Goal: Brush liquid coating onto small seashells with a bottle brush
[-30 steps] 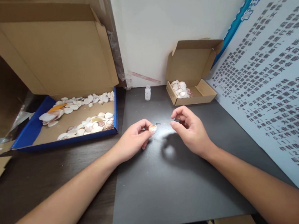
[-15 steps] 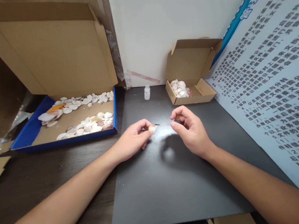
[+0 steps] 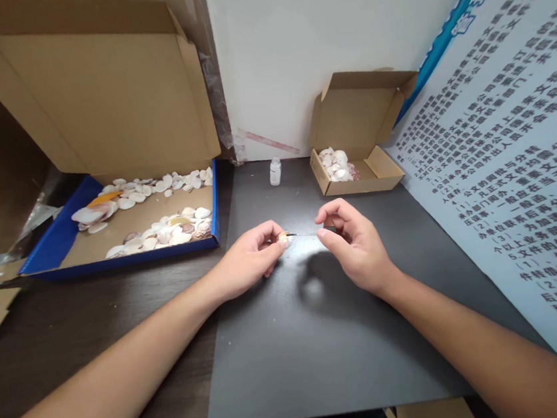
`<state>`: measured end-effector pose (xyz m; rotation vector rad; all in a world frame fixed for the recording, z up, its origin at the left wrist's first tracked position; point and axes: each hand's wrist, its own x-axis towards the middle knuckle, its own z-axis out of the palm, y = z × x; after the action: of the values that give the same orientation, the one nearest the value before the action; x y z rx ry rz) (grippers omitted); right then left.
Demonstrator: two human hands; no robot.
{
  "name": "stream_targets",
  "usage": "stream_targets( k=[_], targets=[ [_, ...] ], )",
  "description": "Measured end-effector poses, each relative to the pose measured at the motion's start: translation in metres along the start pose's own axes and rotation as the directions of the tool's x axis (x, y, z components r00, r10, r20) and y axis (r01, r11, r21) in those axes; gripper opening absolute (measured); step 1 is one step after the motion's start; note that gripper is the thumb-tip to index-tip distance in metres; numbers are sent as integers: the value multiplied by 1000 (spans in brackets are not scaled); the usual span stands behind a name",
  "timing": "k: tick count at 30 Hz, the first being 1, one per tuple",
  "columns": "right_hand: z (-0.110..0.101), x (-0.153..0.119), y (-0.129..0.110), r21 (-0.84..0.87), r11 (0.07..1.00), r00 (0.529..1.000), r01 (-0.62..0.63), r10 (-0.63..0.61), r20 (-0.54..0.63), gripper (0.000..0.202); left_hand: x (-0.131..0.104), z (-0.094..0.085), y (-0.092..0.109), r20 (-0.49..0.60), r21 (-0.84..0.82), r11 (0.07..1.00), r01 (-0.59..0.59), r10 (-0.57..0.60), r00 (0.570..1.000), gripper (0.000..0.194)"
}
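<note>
Between its thumb and fingers my left hand (image 3: 256, 255) pinches a small shell (image 3: 285, 240) with white and orange on it. My right hand (image 3: 351, 239), fingers curled, grips a thin brush-like stick (image 3: 305, 234) with a dark tip. That tip lies at the shell's upper edge and seems to touch it. Both hands are raised over a dark grey mat (image 3: 296, 361), and the right one casts a shadow on it. Beyond them a small white-labelled bottle (image 3: 275, 171) stands upright on the mat.
At the left, an open blue-edged box (image 3: 128, 258) holds several shells in two groups. At the back right, a small open cardboard box (image 3: 364, 186) holds white shells. A printed sheet (image 3: 514, 162) leans along the right side; a white panel (image 3: 308, 24) rises behind.
The thin stick's dark tip has moved left onto the shell's edge. The shell has tilted slightly in my left hand. Both hands have otherwise stayed nearly still.
</note>
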<state>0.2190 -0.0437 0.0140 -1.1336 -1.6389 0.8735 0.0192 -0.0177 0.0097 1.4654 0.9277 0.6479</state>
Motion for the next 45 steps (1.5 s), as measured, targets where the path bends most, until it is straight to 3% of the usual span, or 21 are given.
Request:
stream_targets(
  k=[6, 10, 13, 18, 25, 35, 41, 45],
  targets=[
    [2, -1, -1, -47, 999, 998, 4, -1, 69, 9, -1, 1, 1, 18, 11, 1000, -2, 1, 1000, 20],
    [1, 1, -3, -123, 990, 998, -63, 63, 0, 9, -1, 2, 0, 12, 10, 1000, -16, 16, 1000, 25],
    [0, 2, -2, -87, 995, 998, -56, 53, -36, 8, -1, 2, 0, 7, 14, 1000, -19, 19, 1000, 26],
    [2, 0, -1, -21, 1000, 998, 20, -18, 65, 8, -1, 2, 0, 7, 20, 1000, -18, 18, 1000, 21],
    [1, 0, -3, -105, 993, 998, -58, 55, -31, 11, 0, 1, -3, 12, 10, 1000, -7, 7, 1000, 25],
    [4, -2, -2, 3, 999, 996, 35, -35, 76, 8, -1, 1, -1, 22, -2, 1000, -4, 4, 1000, 22],
    [3, -1, -3, -86, 995, 999, -46, 48, 13, 13, -2, 1, 0, 13, 21, 1000, -17, 17, 1000, 22],
    [1, -2, -3, -40, 999, 999, -13, 14, 31, 9, -2, 1, -1, 17, 27, 999, -23, 22, 1000, 21]
  ],
)
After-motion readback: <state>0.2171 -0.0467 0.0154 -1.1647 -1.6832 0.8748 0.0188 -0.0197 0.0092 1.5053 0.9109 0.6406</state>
